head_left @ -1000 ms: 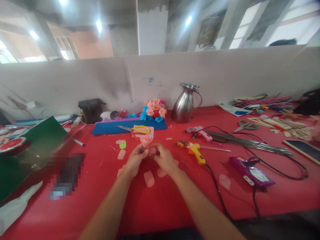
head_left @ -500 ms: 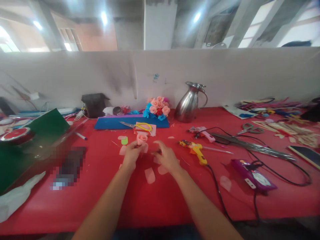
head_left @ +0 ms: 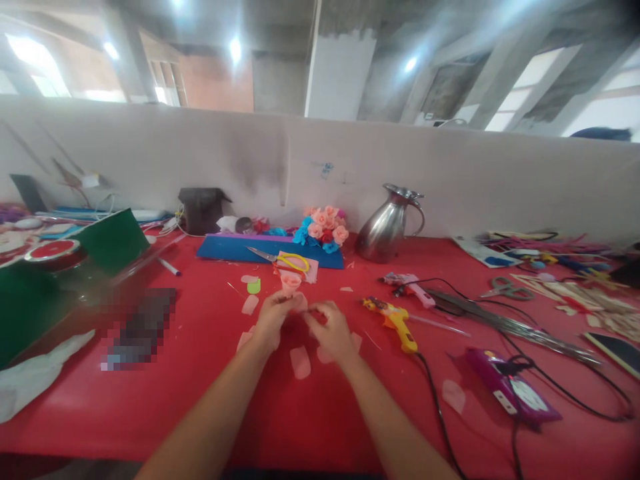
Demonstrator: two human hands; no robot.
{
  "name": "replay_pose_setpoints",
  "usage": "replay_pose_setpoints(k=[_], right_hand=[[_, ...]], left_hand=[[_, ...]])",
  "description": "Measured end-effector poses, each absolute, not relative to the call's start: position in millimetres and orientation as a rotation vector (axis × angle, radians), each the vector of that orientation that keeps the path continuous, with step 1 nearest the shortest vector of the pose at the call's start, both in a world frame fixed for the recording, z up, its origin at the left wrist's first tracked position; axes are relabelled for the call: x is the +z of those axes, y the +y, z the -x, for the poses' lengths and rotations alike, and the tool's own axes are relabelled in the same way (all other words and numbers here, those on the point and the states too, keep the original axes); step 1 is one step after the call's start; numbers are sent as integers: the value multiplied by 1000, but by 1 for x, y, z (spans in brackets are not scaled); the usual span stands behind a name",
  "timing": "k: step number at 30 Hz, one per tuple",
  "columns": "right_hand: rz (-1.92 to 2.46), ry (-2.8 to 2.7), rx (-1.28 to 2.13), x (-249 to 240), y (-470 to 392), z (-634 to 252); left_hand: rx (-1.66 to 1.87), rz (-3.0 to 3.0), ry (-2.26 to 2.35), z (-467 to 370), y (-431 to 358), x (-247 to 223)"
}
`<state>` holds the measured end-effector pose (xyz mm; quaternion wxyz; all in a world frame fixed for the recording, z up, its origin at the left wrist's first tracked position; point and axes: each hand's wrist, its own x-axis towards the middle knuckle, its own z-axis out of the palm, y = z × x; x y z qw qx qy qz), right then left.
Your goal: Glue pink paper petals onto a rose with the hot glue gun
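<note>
A pink paper rose (head_left: pixel 290 281) is held in my left hand (head_left: pixel 274 319), whose fingers are closed round its base. My right hand (head_left: pixel 329 328) is close on the right, its fingertips pinched together beside the rose's lower petal; what they grip is too small to tell. Loose pink petals lie around both hands, one petal (head_left: pixel 301 362) between my forearms and another (head_left: pixel 251 305) to the left. A light green piece (head_left: pixel 254 287) lies behind my left hand.
Yellow-handled scissors (head_left: pixel 293 262) rest on a blue board (head_left: pixel 220 247), with a flower bunch (head_left: pixel 327 227) behind. A steel jug (head_left: pixel 384 230) stands at the back. Right of my hands lie a yellow glue gun (head_left: pixel 400 327), a pink one (head_left: pixel 417 291), cables and a purple device (head_left: pixel 510 387).
My right hand has closed its fingers and come nearer to the rose. The rose is now more upright in my left hand. The camera view has tilted and shifted slightly.
</note>
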<state>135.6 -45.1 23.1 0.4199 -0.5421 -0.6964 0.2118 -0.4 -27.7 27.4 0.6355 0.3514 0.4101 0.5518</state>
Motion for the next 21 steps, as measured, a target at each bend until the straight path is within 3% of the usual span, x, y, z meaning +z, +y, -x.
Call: replay_pose_setpoints(k=[16, 21], right_hand=[[1224, -1338, 999, 26, -41, -140], [1269, -1402, 883, 23, -39, -141]], left_hand=[[1242, -906, 961, 1, -28, 24], [1291, -950, 1027, 1, -24, 19]])
